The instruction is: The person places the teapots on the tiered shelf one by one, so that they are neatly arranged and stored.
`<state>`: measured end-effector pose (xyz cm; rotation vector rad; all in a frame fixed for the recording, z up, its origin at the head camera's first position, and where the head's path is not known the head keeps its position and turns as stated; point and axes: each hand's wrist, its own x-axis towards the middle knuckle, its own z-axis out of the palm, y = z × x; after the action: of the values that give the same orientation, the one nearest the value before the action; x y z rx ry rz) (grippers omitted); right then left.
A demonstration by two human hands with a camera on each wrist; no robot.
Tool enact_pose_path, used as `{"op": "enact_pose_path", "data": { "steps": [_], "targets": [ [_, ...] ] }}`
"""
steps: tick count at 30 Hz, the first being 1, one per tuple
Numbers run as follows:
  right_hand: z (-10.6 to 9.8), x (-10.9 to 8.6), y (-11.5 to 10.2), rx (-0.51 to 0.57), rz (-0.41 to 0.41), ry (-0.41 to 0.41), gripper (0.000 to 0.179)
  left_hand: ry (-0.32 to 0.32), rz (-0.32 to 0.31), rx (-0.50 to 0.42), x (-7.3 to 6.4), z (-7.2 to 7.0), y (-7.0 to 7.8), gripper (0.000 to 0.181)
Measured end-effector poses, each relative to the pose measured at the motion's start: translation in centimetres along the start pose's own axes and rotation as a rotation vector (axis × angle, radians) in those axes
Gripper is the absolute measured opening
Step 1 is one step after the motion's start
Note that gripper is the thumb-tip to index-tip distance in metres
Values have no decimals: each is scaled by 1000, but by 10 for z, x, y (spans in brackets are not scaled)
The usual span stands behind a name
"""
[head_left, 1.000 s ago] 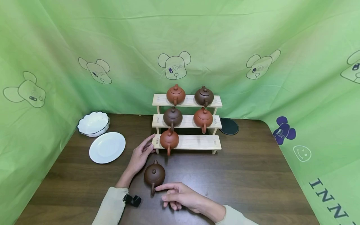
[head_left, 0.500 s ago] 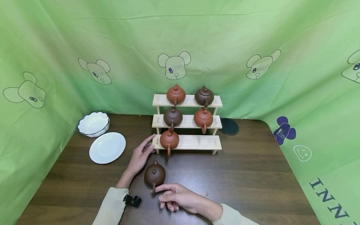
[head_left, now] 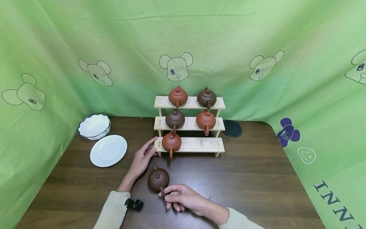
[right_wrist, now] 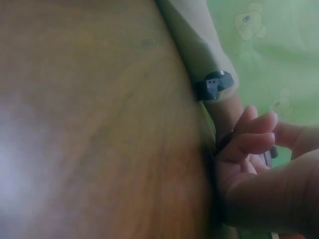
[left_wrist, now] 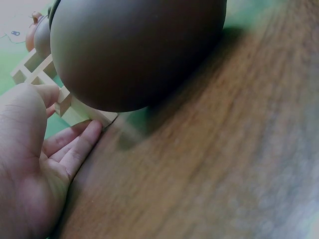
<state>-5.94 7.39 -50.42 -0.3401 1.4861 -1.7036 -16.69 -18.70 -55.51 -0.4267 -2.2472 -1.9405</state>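
A dark brown clay teapot (head_left: 158, 180) is in front of the wooden three-step stand (head_left: 200, 145), its spout pointing away. My right hand (head_left: 186, 198) pinches its front handle between thumb and forefinger, the other fingers curled below. My left hand (head_left: 142, 160) holds the left end of the lowest step, forefinger at the rear corner and thumb at the front edge. The teapot (left_wrist: 139, 50) looms large beside the left hand (left_wrist: 40, 159) in the left wrist view. In the right wrist view the right hand (right_wrist: 264, 184) hides the teapot almost wholly.
A reddish teapot (head_left: 171, 142) sits left on the lowest step. Dark (head_left: 175, 119) and reddish teapots (head_left: 206, 120) share the middle step, another reddish (head_left: 178, 96) and dark one (head_left: 206, 97) the top. A scalloped bowl (head_left: 95, 126), white plate (head_left: 108, 151) and black round mat (head_left: 232, 128) flank the stand.
The right hand's thumb has come in to pinch the handle, where earlier the forefinger reached it. The teapot has turned slightly, its handle swinging right. The left hand stays put.
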Motion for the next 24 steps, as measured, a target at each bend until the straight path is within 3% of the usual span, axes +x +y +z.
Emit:
{"op": "enact_pose_path", "data": {
  "steps": [7, 12, 14, 20, 22, 24],
  "targets": [
    [1, 3, 0, -12, -6, -18, 38, 2, 27, -29, 0, 0, -4, 47],
    [-1, 1, -2, -2, -23, 39, 38, 9, 24, -16, 0, 1, -2, 46],
    [-3, -1, -2, 1, -34, 71, 38, 12, -14, 3, 0, 1, 5, 46],
    [-10, -6, -3, -42, -59, 118, 33, 0, -109, -15, 2, -4, -14, 46],
    [-13, -8, -5, -71, -64, 127, 31, 2, -86, -28, 3, -4, -22, 46],
    [-15, -12, -7, -99, -67, 141, 29, -9, -28, -54, 1, -4, -15, 47]
  ]
}}
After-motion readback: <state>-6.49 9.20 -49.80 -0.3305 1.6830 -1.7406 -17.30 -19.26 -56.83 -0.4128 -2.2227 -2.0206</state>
